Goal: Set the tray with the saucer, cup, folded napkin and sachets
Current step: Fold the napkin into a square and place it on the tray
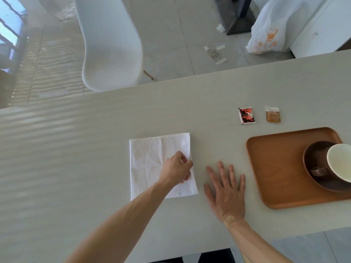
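Note:
A white napkin (pixel 150 164) lies flat on the pale table (pixel 95 149). My left hand (pixel 177 168) pinches its right edge, which lifts slightly. To the right of the napkin my right hand (pixel 226 188) rests flat on the table, fingers spread, holding nothing. A wooden tray (pixel 275 168) sits at the right; on it stands a brown saucer (pixel 313 162) with a brown cup, white inside (pixel 340 164), tilted on it. Beyond the tray lie a red sachet (pixel 246 115) and a brown sachet (pixel 273 116).
A white chair (pixel 110 44) stands past the table's far edge. A white plastic bag (pixel 269 29) and scraps of litter (pixel 214 52) lie on the tiled floor. A dark table base (pixel 233 14) is at the top.

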Demonstrator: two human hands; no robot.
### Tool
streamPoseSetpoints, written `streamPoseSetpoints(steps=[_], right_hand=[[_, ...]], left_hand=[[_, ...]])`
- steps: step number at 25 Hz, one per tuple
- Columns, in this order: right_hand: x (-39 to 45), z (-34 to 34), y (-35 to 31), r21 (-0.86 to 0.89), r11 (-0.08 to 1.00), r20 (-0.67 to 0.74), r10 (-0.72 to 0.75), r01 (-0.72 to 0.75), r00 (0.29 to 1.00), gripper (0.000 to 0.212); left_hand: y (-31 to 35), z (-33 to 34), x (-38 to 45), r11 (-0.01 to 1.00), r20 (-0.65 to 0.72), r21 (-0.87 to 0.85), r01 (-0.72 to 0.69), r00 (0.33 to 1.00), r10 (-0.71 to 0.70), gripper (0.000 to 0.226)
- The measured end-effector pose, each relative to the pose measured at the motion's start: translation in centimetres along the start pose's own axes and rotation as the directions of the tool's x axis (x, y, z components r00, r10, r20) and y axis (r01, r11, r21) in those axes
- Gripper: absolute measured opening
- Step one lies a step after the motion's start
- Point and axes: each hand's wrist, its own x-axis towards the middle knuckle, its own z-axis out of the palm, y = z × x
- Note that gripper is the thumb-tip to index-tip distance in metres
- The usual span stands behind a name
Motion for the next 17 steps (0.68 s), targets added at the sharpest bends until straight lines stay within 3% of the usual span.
streamPoseSetpoints(steps=[5,7,10,12,15,17], right_hand=[[-0.1,-0.6,-0.2,-0.006,1.000,-0.002,-0.027,0.027,1.000,0.058],[-0.1,-1.0,-0.1,0.055,0.998,-0.040,-0.008,0.010,0.999,0.055],[1.5,-2.2,-2.0,0.272,0.961,-0.159,0.101,-0.055,0.982,0.052],[2.9,-2.8,-5.4,0.282,0.954,-0.254,-0.027,0.101,0.967,0.045],[4.6,-2.7,-10.5,0.133,0.907,-0.205,-0.370,0.400,0.906,0.046],[5.6,-1.9,-11.6,0.071,0.914,-0.093,-0.394,0.400,0.915,0.049]], left_hand=[[-2.0,-0.6,-1.0,0.984,0.028,-0.141,-0.105,0.993,0.110,0.024],[-3.8,-1.2,-2.0,0.963,-0.095,0.021,-0.268,0.959,0.269,0.027],[-7.5,-2.6,-3.1,0.735,-0.276,0.501,-0.457,0.721,0.636,0.028],[-8.9,-3.0,-3.1,0.630,-0.266,0.639,-0.442,0.641,0.720,0.034],[-9.4,-3.0,-2.2,0.595,-0.193,0.705,-0.386,0.703,0.684,0.046],[-9.8,-2.9,-1.6,0.609,-0.180,0.718,-0.338,0.755,0.631,0.050]])
